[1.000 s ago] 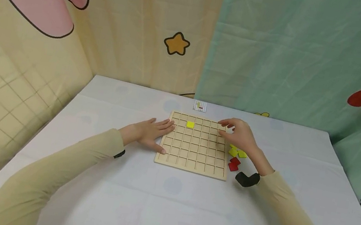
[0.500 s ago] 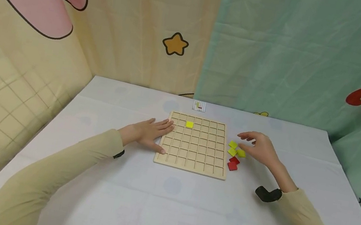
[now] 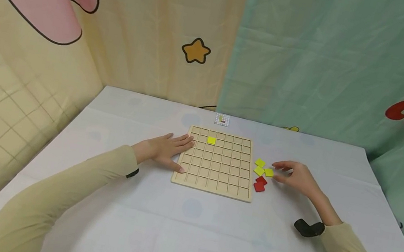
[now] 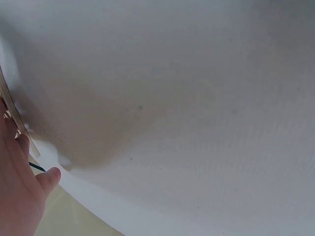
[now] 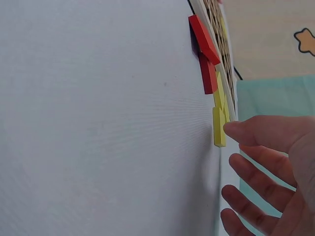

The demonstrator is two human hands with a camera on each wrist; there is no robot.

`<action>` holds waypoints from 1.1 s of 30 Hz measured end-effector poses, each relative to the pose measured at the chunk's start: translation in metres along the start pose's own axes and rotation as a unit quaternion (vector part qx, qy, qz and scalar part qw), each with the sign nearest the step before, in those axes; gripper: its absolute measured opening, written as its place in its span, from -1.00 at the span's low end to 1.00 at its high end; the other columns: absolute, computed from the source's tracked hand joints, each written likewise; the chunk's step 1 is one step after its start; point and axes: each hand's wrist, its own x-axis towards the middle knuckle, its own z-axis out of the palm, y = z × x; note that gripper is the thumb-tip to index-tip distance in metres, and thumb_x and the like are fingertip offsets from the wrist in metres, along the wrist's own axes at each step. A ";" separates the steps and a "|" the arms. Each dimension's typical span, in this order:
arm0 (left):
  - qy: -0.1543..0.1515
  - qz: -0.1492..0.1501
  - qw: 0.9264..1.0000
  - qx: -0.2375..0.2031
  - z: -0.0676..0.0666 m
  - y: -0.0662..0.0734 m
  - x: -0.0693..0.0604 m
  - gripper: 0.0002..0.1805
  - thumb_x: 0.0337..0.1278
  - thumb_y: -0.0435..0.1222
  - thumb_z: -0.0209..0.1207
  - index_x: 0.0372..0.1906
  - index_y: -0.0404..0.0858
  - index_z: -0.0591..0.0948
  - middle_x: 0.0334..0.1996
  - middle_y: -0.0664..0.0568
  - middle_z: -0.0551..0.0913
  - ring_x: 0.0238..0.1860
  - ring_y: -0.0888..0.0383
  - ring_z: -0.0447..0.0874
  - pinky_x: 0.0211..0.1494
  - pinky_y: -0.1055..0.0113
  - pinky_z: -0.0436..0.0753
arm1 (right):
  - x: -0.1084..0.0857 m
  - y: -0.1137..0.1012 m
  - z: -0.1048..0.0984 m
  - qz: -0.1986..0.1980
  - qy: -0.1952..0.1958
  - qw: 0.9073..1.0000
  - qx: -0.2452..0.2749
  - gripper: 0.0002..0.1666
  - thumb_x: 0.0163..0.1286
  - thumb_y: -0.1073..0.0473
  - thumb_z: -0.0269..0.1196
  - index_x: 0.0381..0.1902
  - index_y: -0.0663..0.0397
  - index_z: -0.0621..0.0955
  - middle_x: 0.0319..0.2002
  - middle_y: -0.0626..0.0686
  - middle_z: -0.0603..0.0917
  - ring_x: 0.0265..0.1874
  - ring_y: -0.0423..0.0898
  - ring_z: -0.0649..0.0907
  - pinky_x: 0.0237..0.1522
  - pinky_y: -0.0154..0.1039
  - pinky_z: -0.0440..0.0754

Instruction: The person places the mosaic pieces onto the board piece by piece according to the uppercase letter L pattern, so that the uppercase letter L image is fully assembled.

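A wooden grid board (image 3: 216, 162) lies on the white table with one yellow tile (image 3: 211, 140) in a cell near its far edge. My left hand (image 3: 167, 150) rests flat on the board's left edge, fingers spread. Just right of the board are several loose yellow tiles (image 3: 259, 171) and two red tiles (image 3: 259, 187), one red tile leaning on the other. My right hand (image 3: 297, 177) is beside the rightmost yellow tile (image 5: 219, 128), fingers relaxed and holding nothing. In the right wrist view the thumb is very near that tile; whether it touches, I cannot tell.
A small card (image 3: 222, 119) printed with a coloured grid lies beyond the board. The white tabletop (image 3: 187, 235) stretches around the board. Printed curtains (image 3: 162, 26) hang behind the table and at both sides.
My right hand has moved from above the board's far right corner, rightward and toward me, to beside the loose yellow tiles. The left hand has stayed on the board.
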 end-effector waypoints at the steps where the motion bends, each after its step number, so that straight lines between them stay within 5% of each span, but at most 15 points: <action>1: -0.002 0.000 1.000 0.000 0.000 0.000 0.000 0.10 0.14 0.39 -0.10 0.54 -0.13 -0.26 0.56 0.01 -0.36 0.57 0.06 -0.41 0.53 -0.16 -0.12 | 0.000 0.001 0.000 -0.001 -0.004 1.000 0.000 -0.53 0.17 0.18 0.39 0.03 0.26 0.64 -0.04 0.24 0.70 -0.08 0.12 0.61 -0.05 0.03 0.62; 33: -0.004 0.003 1.000 0.013 0.000 -0.001 0.000 0.10 0.14 0.41 -0.14 0.54 -0.12 -0.28 0.56 0.02 -0.39 0.57 0.06 -0.43 0.53 -0.14 -0.12 | 0.002 -0.003 0.003 -0.029 -0.009 0.997 -0.073 -0.68 0.12 0.19 0.40 -0.15 0.22 0.73 -0.20 0.13 0.76 -0.17 0.04 0.62 -0.17 -0.10 0.59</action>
